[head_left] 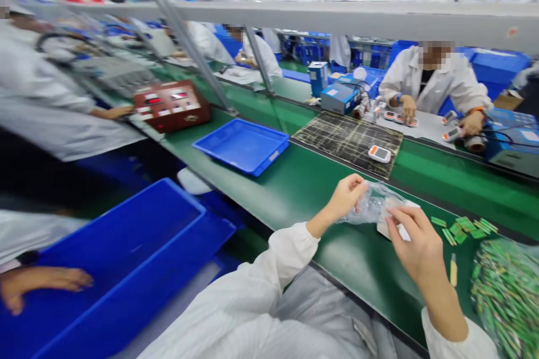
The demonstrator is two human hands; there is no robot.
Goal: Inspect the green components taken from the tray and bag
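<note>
A crumpled clear plastic bag [370, 206] is stretched between my two hands above the green bench. My left hand [345, 199] pinches its left end, thumb and fingers together. My right hand [416, 235] is closed at the bag's right side, with thumb and forefinger on it. Beneath and behind the right fingers is a white flat item [382, 229], mostly covered, so its kind cannot be made out. To the right of my right hand lie several small green circuit boards [463, 227] and a small tool with a yellowish handle [453, 270].
A clear bag full of green boards [507, 291] stands at the right edge. Ahead, a white-and-orange device [379, 153] lies on a dark mat [337, 134]. A blue tray [244, 146] sits left, near a red-brown box [172, 105]. Across the line, a co-worker [435, 81] handles similar devices.
</note>
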